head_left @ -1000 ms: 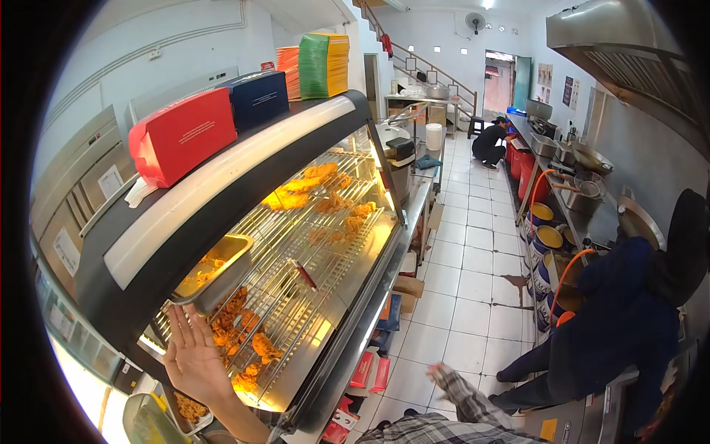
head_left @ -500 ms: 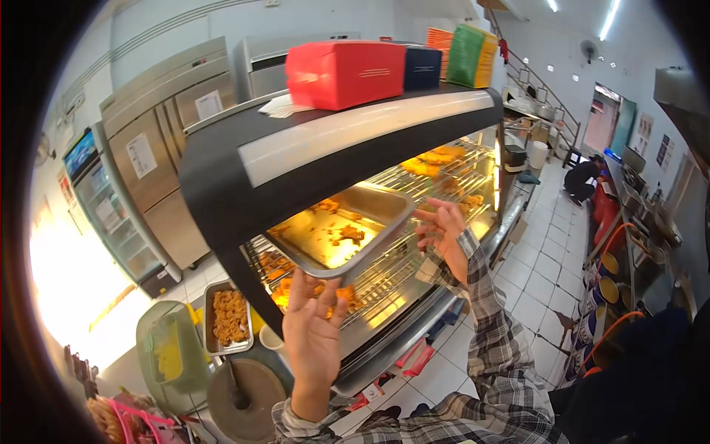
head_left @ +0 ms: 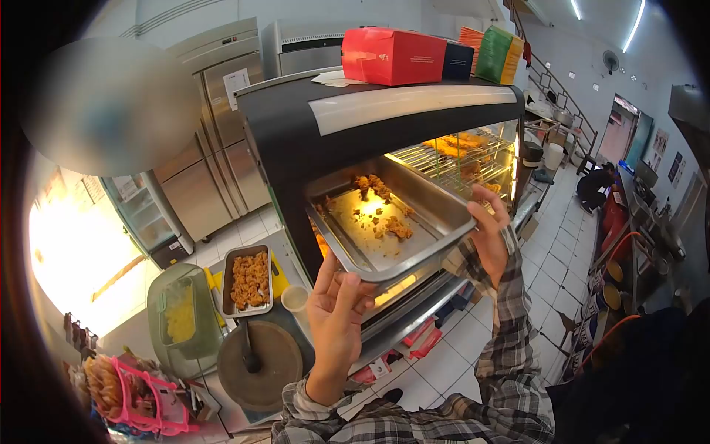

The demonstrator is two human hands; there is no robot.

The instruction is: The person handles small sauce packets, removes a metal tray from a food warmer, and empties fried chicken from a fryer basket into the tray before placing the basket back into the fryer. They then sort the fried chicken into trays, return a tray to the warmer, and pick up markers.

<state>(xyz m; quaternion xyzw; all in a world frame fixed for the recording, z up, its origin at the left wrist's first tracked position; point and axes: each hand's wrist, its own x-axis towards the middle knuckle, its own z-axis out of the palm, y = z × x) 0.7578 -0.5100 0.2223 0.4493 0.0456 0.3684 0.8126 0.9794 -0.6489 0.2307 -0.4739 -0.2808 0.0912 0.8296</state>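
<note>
A steel tray [head_left: 424,249] with a few fried pieces [head_left: 372,185] and crumbs in it tilts toward me at the mouth of the lit warming cabinet [head_left: 274,140]. My left hand [head_left: 336,314] grips its near left corner, fingers beneath and thumb at the rim. At the right corner, my right hand [head_left: 489,233] is closed on the rim. Behind the tray, more fried food [head_left: 457,144] rests on a wire rack [head_left: 421,157] inside the cabinet; the tray covers much of the lower shelf.
Left of the cabinet are a second tray [head_left: 228,302] of fried pieces, a green container [head_left: 157,303], a round board [head_left: 277,362] with a black-handled utensil [head_left: 251,359], and a cup [head_left: 294,298]. Boxes [head_left: 392,59] stand on top. A person [head_left: 594,189] crouches far right. A pale blur hangs upper left.
The tray has come out of the cabinet toward me and to the right. My right hand, apart from it with fingers spread before, now holds its corner. The view has shifted.
</note>
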